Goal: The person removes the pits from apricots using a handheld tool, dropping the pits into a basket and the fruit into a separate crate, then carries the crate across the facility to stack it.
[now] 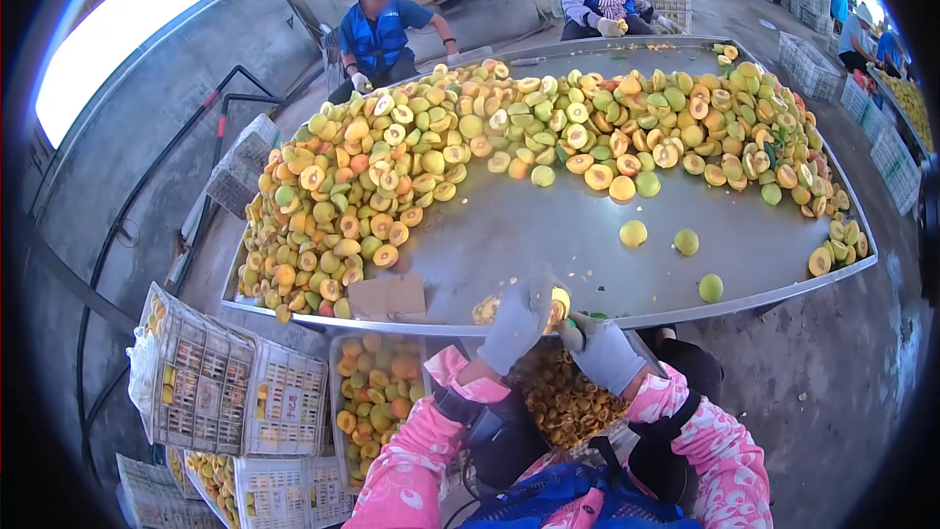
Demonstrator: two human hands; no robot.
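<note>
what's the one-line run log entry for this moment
left hand: on fruit half | right hand: beside it | pits bin below | metal table: halved fruit heaped

A single camera sits on the person's head, looking forward and steeply down through a fisheye lens whose dark rim rounds off the corners. Nearest, at the bottom edge, are the person's own sleeves and gloved hands; beyond them the steel bench (548,235) stretches away toward workers seated at its far side.
</note>
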